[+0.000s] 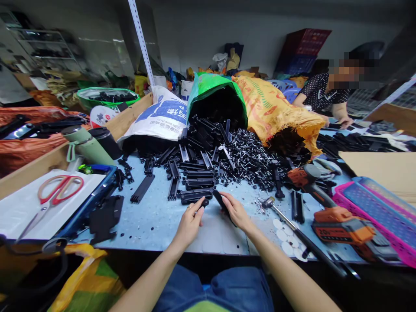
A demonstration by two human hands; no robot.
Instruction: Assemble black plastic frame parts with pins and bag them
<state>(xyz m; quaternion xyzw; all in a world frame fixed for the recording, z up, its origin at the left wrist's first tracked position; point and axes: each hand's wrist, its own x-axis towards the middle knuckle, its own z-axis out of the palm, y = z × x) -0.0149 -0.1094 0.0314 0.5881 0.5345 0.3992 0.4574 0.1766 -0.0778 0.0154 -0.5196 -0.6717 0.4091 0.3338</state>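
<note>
My right hand (238, 212) is closed around a long, narrow black plastic bar (219, 199), which slants away from me over the front of the table. Just left of it, my left hand (189, 222) pinches a small black part with a rounded end (205, 202); the fingers cover most of it. Beyond both hands lies a row of black channel-shaped plastic pieces (197, 184). Behind these spreads a heap of black-headed screws (248, 154). A single ribbed black strip (142, 189) rests on the blue tabletop (152, 223) to the left.
Open sacks, white (159, 115), green (214, 86) and orange (276, 106), spill parts at the back. A hammer (292, 227), cordless drill (338, 223) and pink basket (367, 216) are at right. Red-handled scissors (53, 197) and a green bottle (86, 145) are left. A co-worker (325, 93) works far right.
</note>
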